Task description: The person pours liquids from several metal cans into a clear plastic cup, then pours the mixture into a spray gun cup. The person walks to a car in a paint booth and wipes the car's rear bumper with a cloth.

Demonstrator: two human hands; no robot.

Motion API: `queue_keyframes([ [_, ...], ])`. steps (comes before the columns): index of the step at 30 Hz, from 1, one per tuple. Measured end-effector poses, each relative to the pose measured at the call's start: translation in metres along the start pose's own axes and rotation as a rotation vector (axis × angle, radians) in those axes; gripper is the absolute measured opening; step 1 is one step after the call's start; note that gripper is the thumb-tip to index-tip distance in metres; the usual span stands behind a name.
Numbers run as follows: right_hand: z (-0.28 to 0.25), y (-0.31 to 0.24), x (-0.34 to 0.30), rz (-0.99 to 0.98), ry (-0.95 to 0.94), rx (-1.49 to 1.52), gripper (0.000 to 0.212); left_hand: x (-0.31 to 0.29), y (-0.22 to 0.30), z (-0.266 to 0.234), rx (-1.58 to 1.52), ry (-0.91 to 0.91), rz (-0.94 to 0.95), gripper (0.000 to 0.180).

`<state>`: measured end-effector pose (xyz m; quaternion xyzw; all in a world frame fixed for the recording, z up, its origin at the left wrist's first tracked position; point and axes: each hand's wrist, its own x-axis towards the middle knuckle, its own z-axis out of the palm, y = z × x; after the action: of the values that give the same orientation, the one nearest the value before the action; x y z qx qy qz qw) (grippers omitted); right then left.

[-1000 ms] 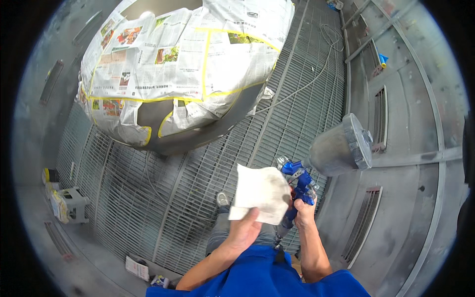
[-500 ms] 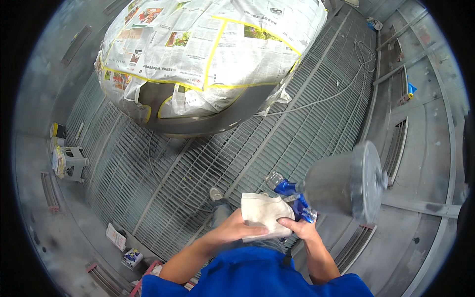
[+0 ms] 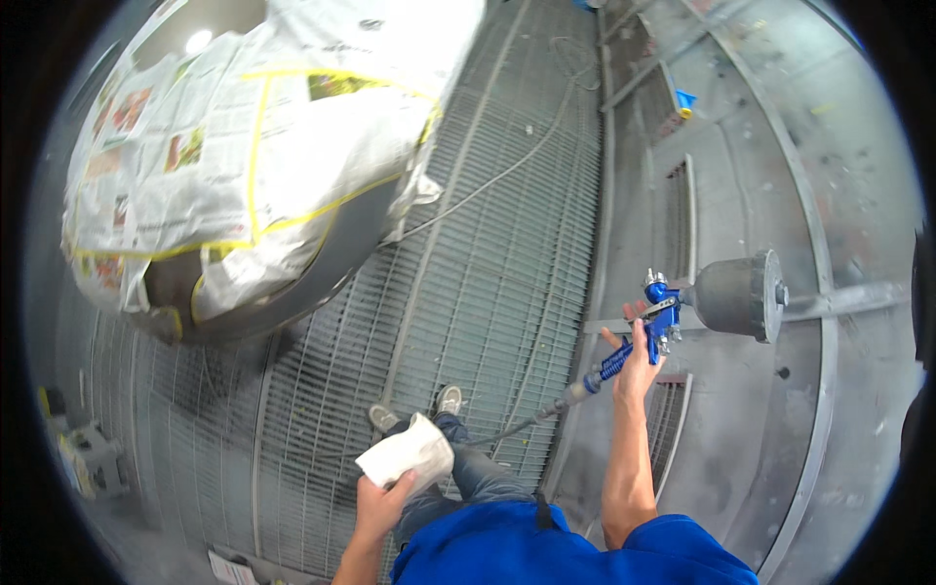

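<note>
A folded off-white cloth (image 3: 409,456) is pinched in my left hand (image 3: 383,500), low in front of my body, above my legs. Out to the right, my raised right hand (image 3: 636,369) holds a blue spray gun (image 3: 663,317). Several of its fingers stretch out loosely beside the gun's body. The gun's grey cup (image 3: 726,296) points right, towards the wall. From the handle an air hose (image 3: 531,421) runs down left past my legs.
At the left stands a car front masked with newspaper (image 3: 210,185) and yellow tape, its dark grey bumper (image 3: 336,263) bare. Slatted metal grating (image 3: 487,283) forms the floor, with a thin hose (image 3: 487,180) across it. A grey stool (image 3: 96,458) stands far left; a metal wall (image 3: 741,195) rises right.
My hands have parted: the left keeps the cloth and has moved left and down, while the right has carried the spray gun up and right. The view has turned right.
</note>
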<state>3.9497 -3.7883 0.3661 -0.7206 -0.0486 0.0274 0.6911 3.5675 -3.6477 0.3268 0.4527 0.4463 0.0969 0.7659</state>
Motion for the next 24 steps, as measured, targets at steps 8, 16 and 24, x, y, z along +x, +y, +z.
queue_keyframes([
  [8, -0.004, -0.011, 0.001, 0.038, 0.147, -0.022, 0.040, 0.021, 0.027, -0.010, 0.310, -0.093, 0.111, 0.025],
  [16, 0.033, -0.006, -0.004, 0.071, 0.226, 0.110, 0.031, 0.045, 0.003, -0.033, 0.421, -0.006, 0.002, 0.028],
  [24, 0.096, 0.117, 0.032, -0.012, 0.158, 0.150, 0.035, 0.122, -0.078, -0.058, 0.036, 0.048, -0.233, 0.041],
])
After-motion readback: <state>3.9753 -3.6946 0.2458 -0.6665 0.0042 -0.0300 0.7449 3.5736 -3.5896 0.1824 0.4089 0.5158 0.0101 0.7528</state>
